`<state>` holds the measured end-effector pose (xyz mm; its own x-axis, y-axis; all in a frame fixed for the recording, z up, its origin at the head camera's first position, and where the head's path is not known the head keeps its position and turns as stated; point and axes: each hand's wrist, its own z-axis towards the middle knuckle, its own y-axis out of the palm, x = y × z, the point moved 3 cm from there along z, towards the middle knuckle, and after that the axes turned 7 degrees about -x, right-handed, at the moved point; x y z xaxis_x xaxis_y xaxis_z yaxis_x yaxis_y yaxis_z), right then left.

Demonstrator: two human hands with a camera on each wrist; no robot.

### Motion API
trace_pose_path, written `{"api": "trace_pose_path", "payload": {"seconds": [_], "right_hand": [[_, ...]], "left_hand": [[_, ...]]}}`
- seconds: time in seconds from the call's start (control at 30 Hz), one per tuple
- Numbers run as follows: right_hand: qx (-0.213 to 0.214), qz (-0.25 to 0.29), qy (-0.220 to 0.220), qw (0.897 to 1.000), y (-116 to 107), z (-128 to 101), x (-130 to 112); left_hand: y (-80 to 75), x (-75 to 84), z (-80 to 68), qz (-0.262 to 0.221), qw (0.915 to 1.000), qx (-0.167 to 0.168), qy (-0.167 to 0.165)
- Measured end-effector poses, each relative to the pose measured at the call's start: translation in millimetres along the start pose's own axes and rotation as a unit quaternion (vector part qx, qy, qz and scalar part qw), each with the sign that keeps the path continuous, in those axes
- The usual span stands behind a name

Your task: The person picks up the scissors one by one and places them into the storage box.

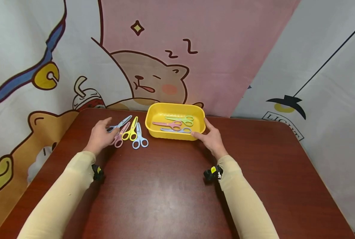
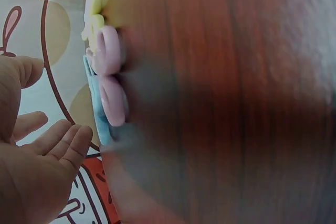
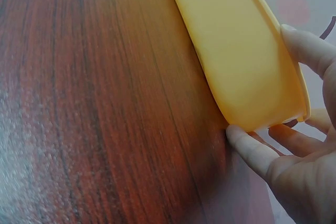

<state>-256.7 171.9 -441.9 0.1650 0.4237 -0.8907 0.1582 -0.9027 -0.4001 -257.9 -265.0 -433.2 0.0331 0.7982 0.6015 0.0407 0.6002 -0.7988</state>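
Left hand over the left side of the loose scissors, fingers spread, thumb well apart from fingertips, grip empty. Covers part of the handle end of the loose blue scissors; can't tell if it touches them. Right hand at the near right corner of the yellow tray: thumb on the near side by the rim, fingers round the right end, one fingertip low by the base. So it holds the tray, hand only partly closed.

Loose group, left of tray on the brown table: blue pair leftmost, then loose pink scissors, yellow scissors, light blue scissors nearest the tray but apart from it. They're bunched close, handles toward the person, blades pointing away. Left wrist view gives them almost edge-on, pink finger loops in front.

Inside tray, three lying flat: green scissors at the far side, tray pink scissors in the middle, tray blue scissors along the near wall. Handles all to the right. Tray sits upright at the far table edge, in front of the cartoon bear cloth
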Motion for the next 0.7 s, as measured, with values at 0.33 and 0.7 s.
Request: {"api": "trace_pose_path", "payload": {"seconds": [0.33, 0.7], "right_hand": [[0.002, 0.001, 0.0, 1.0, 0.3, 0.4, 1.2], [0.003, 0.007, 0.002, 1.0, 1.2, 0.4, 1.1]], "left_hand": [[-0.2, -8.6, 2.1, 0.006, 0.9996, -0.012, -0.023], [2.4, -13.8, 6.2, 0.024, 0.9981, -0.036, -0.043]]}}
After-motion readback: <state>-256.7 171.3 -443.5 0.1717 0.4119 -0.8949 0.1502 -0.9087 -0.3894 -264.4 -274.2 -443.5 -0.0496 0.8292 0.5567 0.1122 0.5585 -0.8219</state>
